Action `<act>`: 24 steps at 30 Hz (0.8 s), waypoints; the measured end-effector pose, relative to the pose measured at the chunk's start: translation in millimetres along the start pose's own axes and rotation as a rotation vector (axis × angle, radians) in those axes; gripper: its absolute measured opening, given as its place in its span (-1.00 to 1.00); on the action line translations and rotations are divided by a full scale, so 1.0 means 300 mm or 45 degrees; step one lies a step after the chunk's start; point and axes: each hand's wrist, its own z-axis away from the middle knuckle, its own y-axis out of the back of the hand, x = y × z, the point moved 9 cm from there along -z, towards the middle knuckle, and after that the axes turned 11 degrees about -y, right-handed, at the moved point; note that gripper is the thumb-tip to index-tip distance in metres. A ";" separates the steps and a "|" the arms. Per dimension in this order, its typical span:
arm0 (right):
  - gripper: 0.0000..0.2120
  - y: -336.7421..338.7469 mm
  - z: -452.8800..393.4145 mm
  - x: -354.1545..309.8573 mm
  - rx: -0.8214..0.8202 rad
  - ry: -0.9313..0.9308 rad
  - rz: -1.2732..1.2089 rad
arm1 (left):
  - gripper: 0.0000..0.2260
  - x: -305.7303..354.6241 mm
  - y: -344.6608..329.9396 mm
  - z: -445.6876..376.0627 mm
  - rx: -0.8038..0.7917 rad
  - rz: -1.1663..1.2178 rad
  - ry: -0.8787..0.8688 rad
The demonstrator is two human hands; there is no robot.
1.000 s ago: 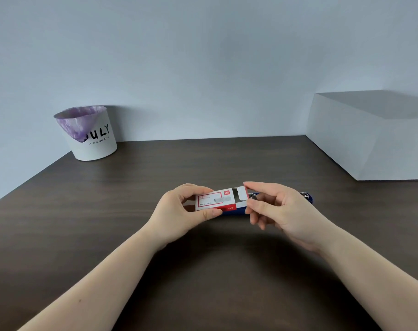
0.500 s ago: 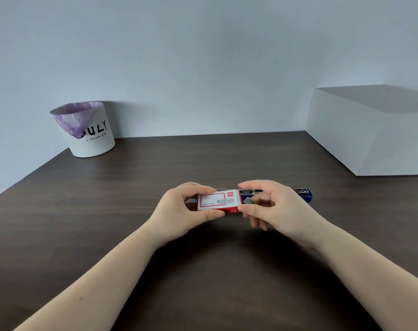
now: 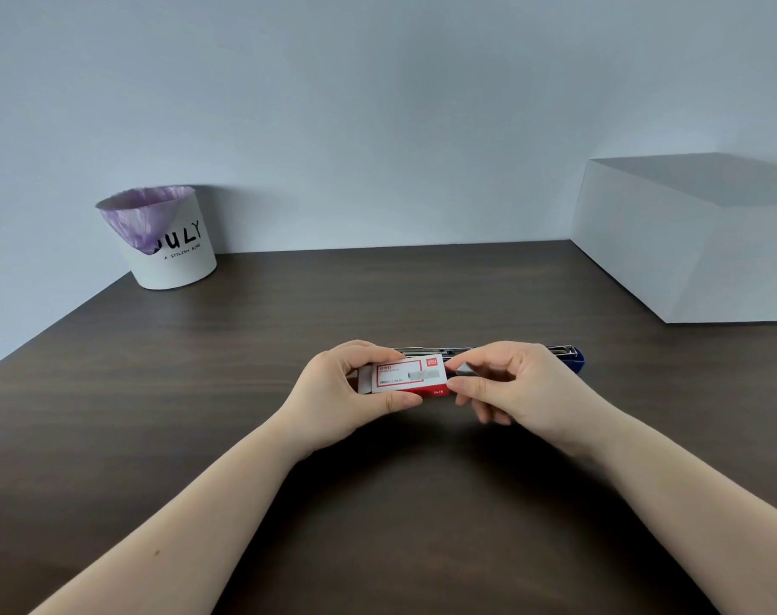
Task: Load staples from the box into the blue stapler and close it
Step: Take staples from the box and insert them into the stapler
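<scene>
The staple box (image 3: 406,376) is white with a red frame and a red side. The stapler (image 3: 575,358) is blue with shiny grey metal. The table (image 3: 200,392) is dark brown wood. The white bin (image 3: 173,255) has black letters and a purple bag (image 3: 144,217). The big block (image 3: 688,241) is white.

Printed card staple box (image 3: 406,375), matt dark woodgrain table (image 3: 200,392), glossy blue stapler (image 3: 578,358)

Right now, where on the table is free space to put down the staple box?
The dark table is bare between the white bin and the left hand, and across the middle toward the white block. It is crowded around the staple box and blue stapler.
</scene>
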 end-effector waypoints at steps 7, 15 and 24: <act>-0.85 0.061 -0.009 0.039 0.094 -0.138 -0.275 | -0.59 -0.013 -0.017 0.017 -0.077 -0.156 -0.018; -0.84 0.025 -0.014 0.068 0.063 -0.233 -0.167 | -0.55 0.028 -0.087 0.033 -0.267 -0.440 -0.205; -0.84 0.040 0.003 0.061 0.106 -0.220 -0.183 | -0.55 0.052 -0.146 0.071 -0.424 -0.548 -0.204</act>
